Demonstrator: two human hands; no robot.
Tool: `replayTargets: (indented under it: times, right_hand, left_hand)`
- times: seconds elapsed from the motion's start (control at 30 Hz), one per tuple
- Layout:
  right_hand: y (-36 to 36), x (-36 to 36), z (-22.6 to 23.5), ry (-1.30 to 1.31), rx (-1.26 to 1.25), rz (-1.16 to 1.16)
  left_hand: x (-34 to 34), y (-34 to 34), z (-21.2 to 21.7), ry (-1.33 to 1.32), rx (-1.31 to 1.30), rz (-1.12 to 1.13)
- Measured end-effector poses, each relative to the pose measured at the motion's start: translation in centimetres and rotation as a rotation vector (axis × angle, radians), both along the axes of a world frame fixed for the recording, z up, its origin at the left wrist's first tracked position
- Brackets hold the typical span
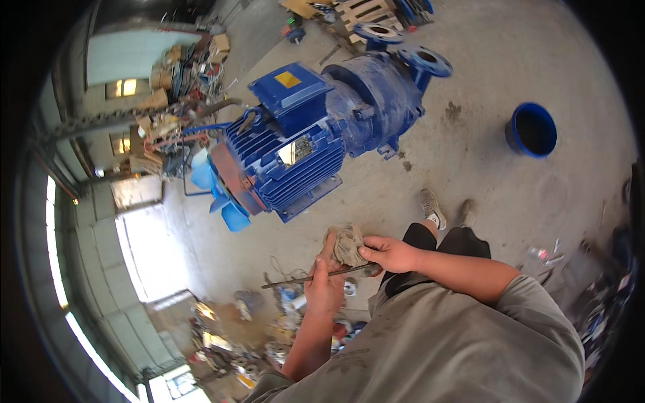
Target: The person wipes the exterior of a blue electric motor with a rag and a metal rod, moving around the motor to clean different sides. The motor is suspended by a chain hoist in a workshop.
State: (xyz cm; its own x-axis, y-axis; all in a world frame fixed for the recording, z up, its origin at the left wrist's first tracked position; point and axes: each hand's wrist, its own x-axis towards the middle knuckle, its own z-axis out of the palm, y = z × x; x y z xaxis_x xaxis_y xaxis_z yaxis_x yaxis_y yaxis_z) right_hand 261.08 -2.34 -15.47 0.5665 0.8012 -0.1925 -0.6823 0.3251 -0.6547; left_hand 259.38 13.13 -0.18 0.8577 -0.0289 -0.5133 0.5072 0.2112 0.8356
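Grey concrete floor (510, 80) fills most of the view, stained in spots and largely bare on the right side, where open room is left around a round blue bucket (531, 129). Near the middle a large blue electric motor with a pump (316, 127) is seen, its ribbed casing and light blue fan blades turned toward the lower left and its flanged pipe ends toward the top. Along the left edge, scrap and tools (175, 107) are piled against the wall, and more clutter (269, 322) is spread over the floor at the lower centre, beside a bright doorway.

Below the motor, well apart from it, both hands are held together in front of the body. The left hand (326, 285) is closed around a thin dark metal rod (316, 275), which lies nearly level and sticks out to the left past the grip. The right hand (390, 254) is closed on a dirty grey rag (346, 245), pinched between thumb and fingers just above the rod and touching the left hand's fingers. The person's two shoes (443, 211) are seen on the floor just above the right forearm.
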Motion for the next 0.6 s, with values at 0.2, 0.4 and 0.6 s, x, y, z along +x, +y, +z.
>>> replayTargets:
  times: [0.2, 0.4, 0.6]
  right_hand:
    - [4.0, 0.2, -5.3, -0.232, -0.132, -0.165]
    - [11.0, -0.2, -10.8, 0.397, 0.255, -0.353]
    - [16.6, 0.9, -10.8, 0.259, 0.559, -0.463]
  left_hand:
    - [1.4, 2.3, -1.5, 0.024, 0.269, -0.145]
    - [4.7, 6.3, -1.5, 0.111, 0.662, -0.541]
    - [8.1, 11.9, -2.3, 0.179, 0.425, -0.541]
